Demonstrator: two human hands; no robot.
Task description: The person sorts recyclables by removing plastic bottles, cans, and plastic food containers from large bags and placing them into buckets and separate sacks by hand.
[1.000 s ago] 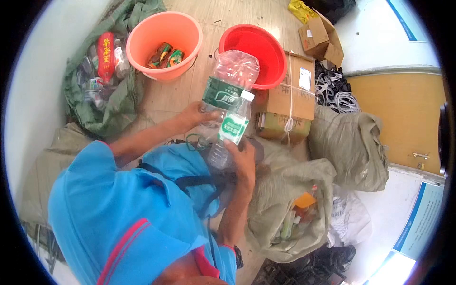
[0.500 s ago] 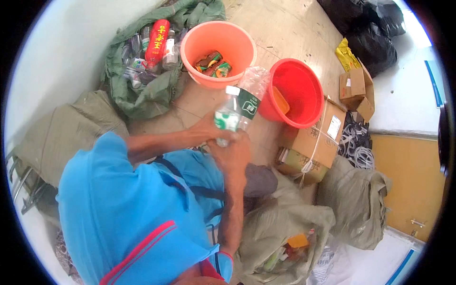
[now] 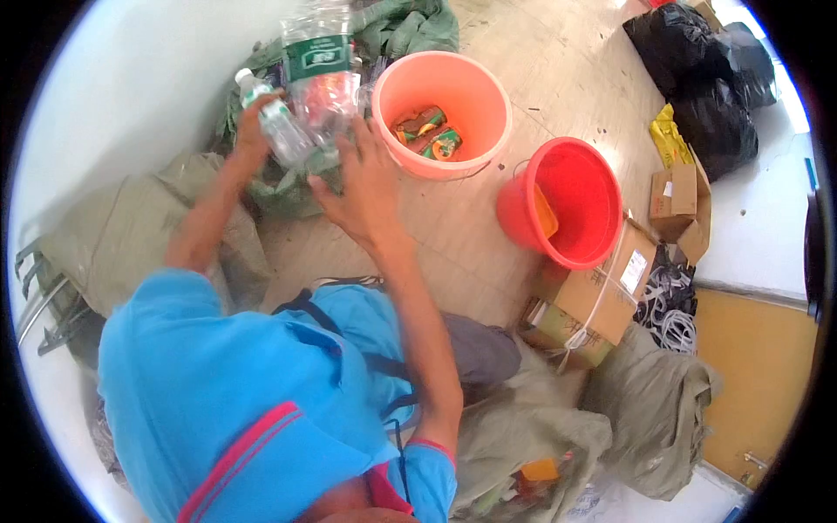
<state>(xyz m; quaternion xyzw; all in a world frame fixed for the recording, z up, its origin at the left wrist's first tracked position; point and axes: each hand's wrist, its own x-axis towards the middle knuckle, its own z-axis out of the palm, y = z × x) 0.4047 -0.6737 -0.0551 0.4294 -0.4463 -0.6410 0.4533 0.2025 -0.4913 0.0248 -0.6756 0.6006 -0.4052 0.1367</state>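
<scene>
My left hand (image 3: 253, 132) is closed around a small clear bottle (image 3: 277, 122) with a white cap and a green-and-white label. Beside it, a large clear bottle (image 3: 319, 59) with a dark green label is over the green sack (image 3: 410, 26). My right hand (image 3: 364, 179) is just below the large bottle, fingers spread, nothing gripped. Other bottles in the sack are largely hidden behind these two. To the right of my hands is a pink bucket (image 3: 488, 105) with crumpled green and brown cans (image 3: 443, 145) inside.
A red bucket (image 3: 602, 196) holds an orange item. Past it are tied cardboard (image 3: 602, 301), an open box (image 3: 676, 196) and black bags (image 3: 711, 122). Grey-green sacks lie at left (image 3: 113, 227) and right (image 3: 654, 410); an open sack (image 3: 575, 431) is at lower right.
Both hands and the two bottles have moved up and left to the green sack. My right hand has come off the bottles and opened. The view has shifted, moving the buckets rightward and down.
</scene>
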